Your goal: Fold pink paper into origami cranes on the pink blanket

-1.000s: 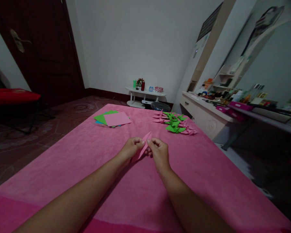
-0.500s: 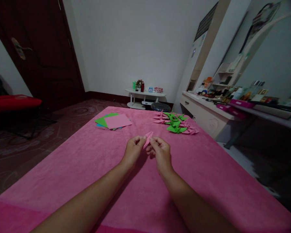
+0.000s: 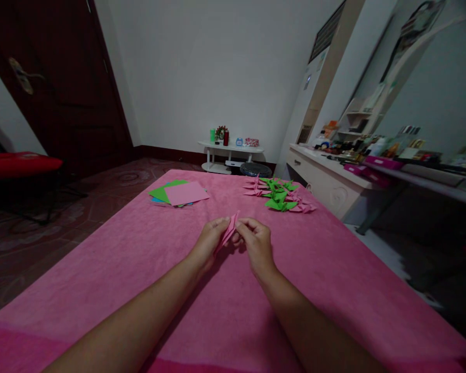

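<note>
Wide flat surface (image 3: 225,305) covered in pink, on its far left a loose pile of square papers (image 3: 186,194), pink, green and blue, on its far right folded paper birds (image 3: 279,203), green and pink

Colour reference. Paper (image 3: 229,232): light pink. Cloth (image 3: 140,280): mottled pink, with a deeper magenta band (image 3: 23,344) along the near edge. Top sheet (image 3: 187,193): pale pink. Lower sheets (image 3: 160,195): green and blue. Cranes (image 3: 280,203): some pink, some green. Door (image 3: 62,62): dark reddish brown. Handle (image 3: 21,76): gold-toned. Wall (image 3: 202,67): pale grey. Skirting (image 3: 171,154): dark red. Floor (image 3: 132,177): reddish brown, with a paler floral pattern. Seat (image 3: 21,163): bright red. Stand (image 3: 236,148): white. Tumbler (image 3: 212,135): green. Bottle (image 3: 226,138): dark red. Clock (image 3: 239,142): light blue. Box (image 3: 251,141): red-and-white pattern, details too small to tell. Dresser (image 3: 322,178): off-white, with a pale curled motif. Cartons (image 3: 383,163): magenta.
</note>
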Motion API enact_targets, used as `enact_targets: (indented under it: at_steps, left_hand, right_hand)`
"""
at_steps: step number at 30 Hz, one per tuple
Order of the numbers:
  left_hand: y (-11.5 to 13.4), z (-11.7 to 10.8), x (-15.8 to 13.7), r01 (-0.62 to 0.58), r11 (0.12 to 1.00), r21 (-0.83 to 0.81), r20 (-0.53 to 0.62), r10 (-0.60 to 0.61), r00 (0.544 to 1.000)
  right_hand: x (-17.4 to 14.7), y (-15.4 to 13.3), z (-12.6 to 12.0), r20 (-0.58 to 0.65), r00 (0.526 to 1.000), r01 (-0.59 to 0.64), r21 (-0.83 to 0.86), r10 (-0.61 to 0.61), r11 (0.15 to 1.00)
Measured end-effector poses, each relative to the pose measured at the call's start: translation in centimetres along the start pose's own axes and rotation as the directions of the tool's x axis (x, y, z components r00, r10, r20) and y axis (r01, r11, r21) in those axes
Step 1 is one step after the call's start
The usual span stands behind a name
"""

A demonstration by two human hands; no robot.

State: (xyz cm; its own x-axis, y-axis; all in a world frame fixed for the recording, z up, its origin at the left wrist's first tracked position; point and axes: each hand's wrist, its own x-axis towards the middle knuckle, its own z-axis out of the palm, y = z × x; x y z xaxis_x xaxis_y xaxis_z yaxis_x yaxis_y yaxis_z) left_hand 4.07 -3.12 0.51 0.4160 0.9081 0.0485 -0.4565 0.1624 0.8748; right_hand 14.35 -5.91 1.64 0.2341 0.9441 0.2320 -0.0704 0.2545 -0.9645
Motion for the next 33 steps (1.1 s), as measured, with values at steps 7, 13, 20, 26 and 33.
enact_targets:
  at_steps: [7,13,20,26,33]
  left_hand:
    - [0.3,0.3,-0.3,-0.034,0.998,-0.044,-0.092,0.03,0.995]
    - [0.7,0.7,-0.7,-0.021,0.999,-0.043,-0.083,0.017,0.996]
    - [0.6,0.7,-0.4,-0.015,1.0,0.01,-0.101,0.016,0.995]
    - [0.3,0.8,-0.4,-0.055,0.992,0.115,-0.165,0.073,0.984]
    - [0.6,1.2,-0.8,-0.067,0.994,0.086,-0.165,0.08,0.983]
  right_hand:
    - [0.3,-0.4,-0.2,-0.029,1.0,-0.002,0.032,0.003,0.999]
    - [0.6,-0.6,-0.4,-0.029,0.999,0.026,0.026,-0.026,0.999]
    - [0.4,-0.3,-0.3,-0.013,0.999,0.037,-0.038,-0.038,0.999]
    - [0.4,-0.6,-0.4,-0.035,0.999,0.038,-0.013,-0.039,0.999]
    - [0.6,-1.0,-0.5,-0.016,0.994,0.105,0.016,-0.105,0.994]
